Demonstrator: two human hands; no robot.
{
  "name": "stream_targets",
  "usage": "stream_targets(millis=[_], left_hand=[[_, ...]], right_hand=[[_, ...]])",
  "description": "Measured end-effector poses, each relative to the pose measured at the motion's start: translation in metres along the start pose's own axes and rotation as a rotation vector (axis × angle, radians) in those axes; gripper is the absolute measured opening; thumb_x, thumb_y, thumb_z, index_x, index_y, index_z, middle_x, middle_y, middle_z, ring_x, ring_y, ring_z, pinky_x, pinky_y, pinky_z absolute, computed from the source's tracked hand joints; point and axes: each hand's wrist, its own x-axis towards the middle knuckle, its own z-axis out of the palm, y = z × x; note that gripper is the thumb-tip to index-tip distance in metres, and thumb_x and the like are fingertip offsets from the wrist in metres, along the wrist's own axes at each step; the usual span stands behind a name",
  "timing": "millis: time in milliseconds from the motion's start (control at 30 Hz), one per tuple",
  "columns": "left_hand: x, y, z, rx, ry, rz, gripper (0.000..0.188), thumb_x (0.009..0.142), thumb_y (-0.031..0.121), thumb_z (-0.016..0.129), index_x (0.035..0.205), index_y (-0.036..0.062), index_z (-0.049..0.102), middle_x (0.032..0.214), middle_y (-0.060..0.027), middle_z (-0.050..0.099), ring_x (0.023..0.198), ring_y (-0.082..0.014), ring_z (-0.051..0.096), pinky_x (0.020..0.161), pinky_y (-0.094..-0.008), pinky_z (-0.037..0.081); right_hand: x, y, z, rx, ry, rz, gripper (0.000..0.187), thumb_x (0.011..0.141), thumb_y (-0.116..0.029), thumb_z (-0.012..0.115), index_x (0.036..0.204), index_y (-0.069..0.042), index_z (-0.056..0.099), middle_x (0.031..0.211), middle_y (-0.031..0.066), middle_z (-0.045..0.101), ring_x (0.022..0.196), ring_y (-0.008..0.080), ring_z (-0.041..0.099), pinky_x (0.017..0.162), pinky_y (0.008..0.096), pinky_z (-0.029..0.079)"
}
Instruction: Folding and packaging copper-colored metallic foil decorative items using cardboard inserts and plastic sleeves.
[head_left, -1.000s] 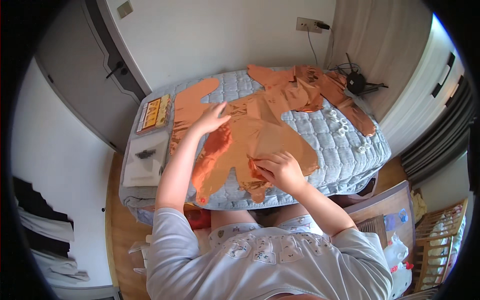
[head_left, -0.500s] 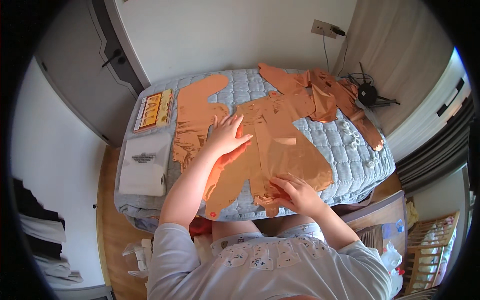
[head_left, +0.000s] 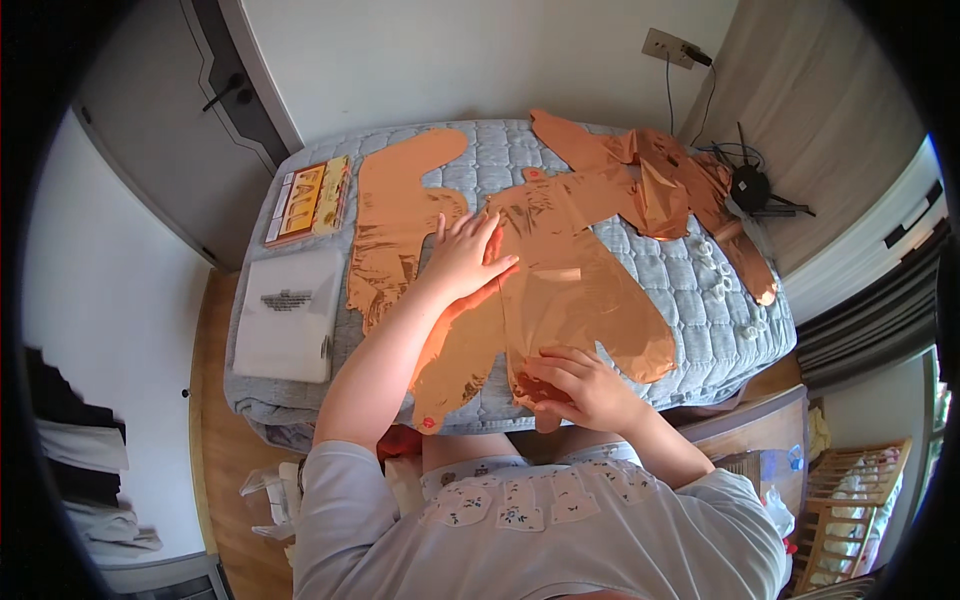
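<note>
Thin, creased, shiny copper-coloured foil [head_left: 610,295] with rounded lobes lies on the quilted grey-blue mattress [head_left: 700,330], reaching its near edge. The left hand [head_left: 465,258] lies across it, fingers spread; the right hand's [head_left: 592,390] fingers curl over it near that edge, whether pinching I cannot tell.

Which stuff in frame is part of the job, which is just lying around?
In use:
- middle copper foil, left hand and right hand on it
- probably left foil piece, matching but untouched

Lying about, apparently:
- flat yellow-and-red package
- white packet
- black device
</note>
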Motion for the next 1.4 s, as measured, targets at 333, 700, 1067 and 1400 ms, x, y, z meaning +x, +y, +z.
stream_targets(millis=[333, 700, 1067, 1400], left_hand=[[0.000, -0.001, -0.015, -0.047, -0.054, -0.012, 0.086, 0.095, 0.060, 0.058, 0.157, 0.0056, 0.035, 0.161, -0.0149, 0.039, 0.153, -0.0316, 0.028, 0.125, -0.0617, 0.009], [-0.020, -0.009, -0.040, 0.025, -0.325, -0.005, 0.103, 0.076, 0.066, 0.077, 0.154, 0.0087, 0.043, 0.165, -0.0118, 0.034, 0.156, -0.0282, 0.024, 0.127, -0.0562, 0.008], [-0.026, -0.013, -0.056, -0.031, -0.272, 0.021, 0.100, 0.063, 0.055, 0.090, 0.144, 0.0075, 0.054, 0.153, -0.0141, 0.048, 0.145, -0.0337, 0.039, 0.126, -0.0515, 0.018], [-0.023, -0.011, -0.048, -0.101, -0.117, 0.006, 0.084, 0.088, 0.060, 0.070, 0.149, 0.0062, 0.049, 0.154, -0.0156, 0.046, 0.146, -0.0347, 0.038, 0.123, -0.0491, 0.026]], right_hand=[[-0.004, 0.021, -0.018, 0.214, 0.072, 0.053, 0.048, 0.088, -0.022, 0.076, 0.132, -0.006, 0.064, 0.137, 0.0152, 0.062, 0.127, 0.0377, 0.058, 0.105, 0.0468, 0.048], [0.007, 0.086, -0.047, -0.125, 0.107, 0.372, 0.038, 0.096, -0.023, 0.064, 0.130, -0.006, 0.067, 0.135, 0.0142, 0.063, 0.128, 0.0339, 0.056, 0.115, 0.0500, 0.037], [0.012, 0.075, -0.039, -0.231, 0.017, 0.398, 0.041, 0.095, -0.029, 0.065, 0.132, -0.012, 0.067, 0.136, 0.0113, 0.063, 0.130, 0.0309, 0.055, 0.122, 0.0539, 0.025], [0.009, 0.082, -0.037, -0.164, 0.069, 0.382, 0.036, 0.100, -0.025, 0.057, 0.130, -0.009, 0.068, 0.137, 0.0108, 0.063, 0.130, 0.0315, 0.055, 0.120, 0.0534, 0.028]])
